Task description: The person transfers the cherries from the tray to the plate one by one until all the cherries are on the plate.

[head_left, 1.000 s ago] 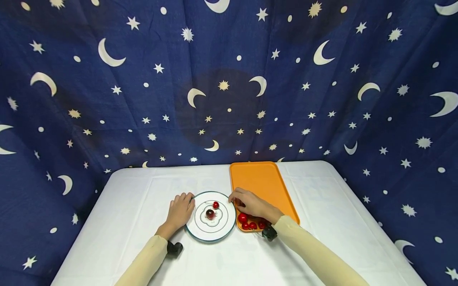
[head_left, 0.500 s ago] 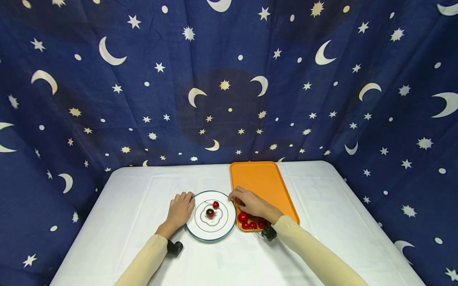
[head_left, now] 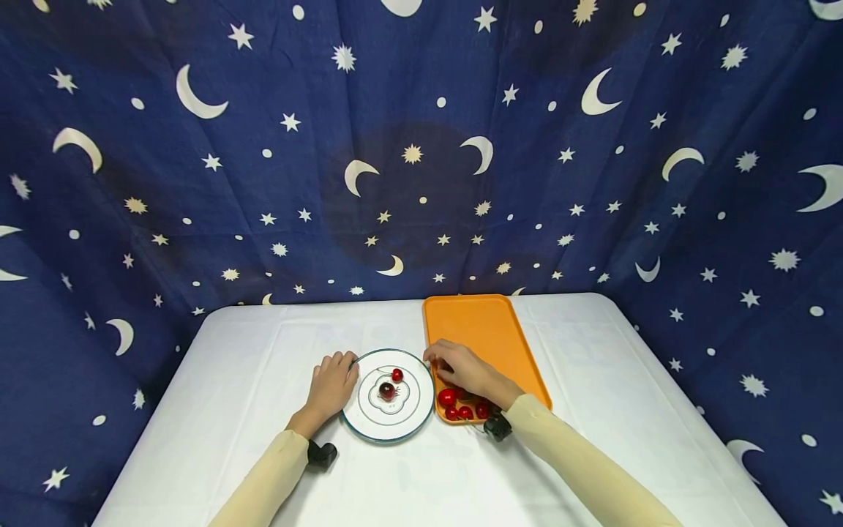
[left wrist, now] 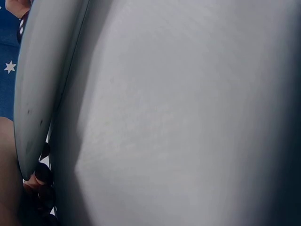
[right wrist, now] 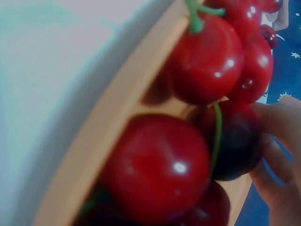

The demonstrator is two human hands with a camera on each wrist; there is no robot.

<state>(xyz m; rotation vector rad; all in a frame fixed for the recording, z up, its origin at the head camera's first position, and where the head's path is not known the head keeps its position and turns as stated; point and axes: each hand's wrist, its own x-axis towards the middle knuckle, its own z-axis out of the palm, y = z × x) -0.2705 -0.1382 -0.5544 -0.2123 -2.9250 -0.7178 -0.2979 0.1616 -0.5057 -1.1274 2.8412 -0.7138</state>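
A white plate (head_left: 370, 424) with a dark green rim lies on the table; a large dark cherry (head_left: 387, 391) and a small red cherry (head_left: 397, 375) rest on it. My left hand (head_left: 331, 384) holds the plate's left rim; the left wrist view shows its pale underside (left wrist: 47, 70) at the rim, with part of the hand (left wrist: 7, 169) beside it. My right hand (head_left: 464, 369) hovers over the tray's near-left side, fingers loosely bent. Red cherries (head_left: 448, 397) lie below it. In the right wrist view, a dark cherry (right wrist: 233, 146) partly hides the fingertips, so contact is unclear.
The orange tray (head_left: 470, 318) stands right of the plate, with several cherries at its near end. A white cloth covers the table (head_left: 395, 490). A blue star-and-moon curtain (head_left: 421, 146) hangs behind it and along the sides.
My right hand has shifted slightly away from the plate's right rim, toward the tray. The left hand, the plate and the two cherries on it stay put.
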